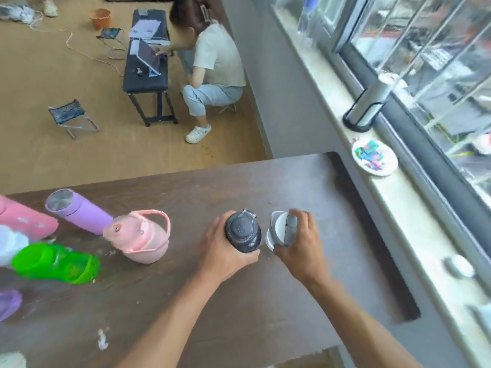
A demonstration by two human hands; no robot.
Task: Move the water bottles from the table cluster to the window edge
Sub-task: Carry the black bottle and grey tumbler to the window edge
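My left hand grips a black water bottle that stands upright on the brown table. Right beside it, my right hand wraps a white and grey bottle. Further left on the table stand a pale pink bottle with a carry handle, a purple bottle, a green bottle and a darker pink one. The window ledge runs along the right, apart from the table.
On the ledge stand a silver cylinder in a black holder, a plate of colourful bits and clear bottles far back. A person crouches at a black bench on the floor beyond the table, near folding stools.
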